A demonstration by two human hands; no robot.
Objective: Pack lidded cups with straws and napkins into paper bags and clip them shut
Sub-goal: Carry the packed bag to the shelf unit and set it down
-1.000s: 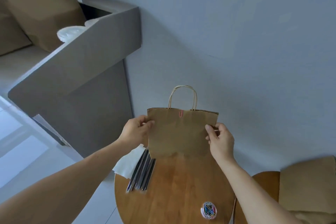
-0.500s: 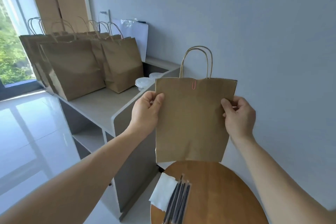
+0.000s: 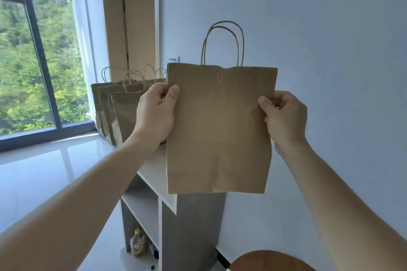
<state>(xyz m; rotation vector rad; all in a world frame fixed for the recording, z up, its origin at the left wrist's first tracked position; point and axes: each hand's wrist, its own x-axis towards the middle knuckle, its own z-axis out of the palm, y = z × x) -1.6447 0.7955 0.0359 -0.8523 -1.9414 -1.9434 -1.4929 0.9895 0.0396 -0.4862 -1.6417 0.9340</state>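
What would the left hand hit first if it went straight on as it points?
Likely the row of brown paper bags on the grey shelf unit behind the left hand, which grips the clipped paper bag; depth unclear.

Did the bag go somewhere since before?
Yes. The bag stood on the table; now the left hand and right hand hold it high above the table, over toward the shelf.

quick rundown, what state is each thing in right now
paper bag: upright, held in the air, top clipped shut
paper clip: clipped on the bag's top edge
left hand: grips the bag's left edge
right hand: grips the bag's right edge
bags on the shelf: standing upright, in a row
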